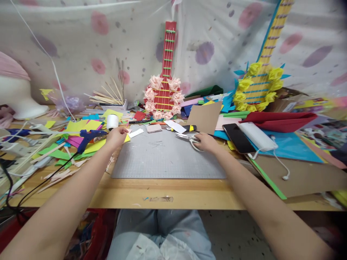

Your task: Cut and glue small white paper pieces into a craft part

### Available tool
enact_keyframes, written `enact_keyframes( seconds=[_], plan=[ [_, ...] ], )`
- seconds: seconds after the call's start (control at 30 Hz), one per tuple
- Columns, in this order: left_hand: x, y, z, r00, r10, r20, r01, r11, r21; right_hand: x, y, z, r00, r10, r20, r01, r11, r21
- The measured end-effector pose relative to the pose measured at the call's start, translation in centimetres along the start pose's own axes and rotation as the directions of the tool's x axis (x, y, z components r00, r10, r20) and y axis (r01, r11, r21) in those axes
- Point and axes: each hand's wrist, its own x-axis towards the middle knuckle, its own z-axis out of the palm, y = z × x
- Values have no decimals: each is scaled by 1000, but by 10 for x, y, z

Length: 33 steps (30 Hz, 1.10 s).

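Note:
My right hand point(206, 143) is closed on the handles of a pair of scissors point(187, 137), whose blades point left over the grey cutting mat point(170, 162). At the mat's left edge my left hand point(117, 138) has its fingers drawn together; what lies between them is too small to make out. Just right of those fingertips is a white paper strip point(136, 133). A spool of white thread point(112, 122) stands behind the left hand. Several thin pins or wire pieces point(156, 144) lie mid-mat. Beyond the scissors are a yellow-and-black cutter point(191, 128) and a white paper piece point(176, 126).
A blue glue gun point(90, 139) lies among paper scraps at left, its cord crossing the table. Behind the mat stands a red paper guitar point(168, 90) with pink flowers; a yellow one point(255, 86) is at right. A phone point(238, 138) and white power bank point(257, 136) lie right.

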Motion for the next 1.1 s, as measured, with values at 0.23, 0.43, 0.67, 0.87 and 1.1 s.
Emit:
enact_keyframes(
  seconds=[0.23, 0.43, 0.67, 0.87, 1.1],
  plan=[
    [-14, 14, 16, 847, 528, 63, -488, 725, 486, -8, -5, 20, 974, 92, -209, -76, 993, 85],
    [-16, 23, 30, 567, 801, 190, -755, 412, 511, -9, -5, 25, 958, 132, -254, -109, 989, 103],
    [39, 37, 32, 547, 812, 206, -774, 395, 496, -9, 0, 24, 956, 124, -267, -86, 985, 150],
    [61, 27, 48, 858, 472, -200, -318, 796, 515, -17, 16, 16, 983, 77, -168, -49, 984, 169],
    [42, -6, 68, 842, 535, -70, -404, 711, 575, -18, 20, 18, 975, 143, -172, -124, 986, 113]
  ],
)
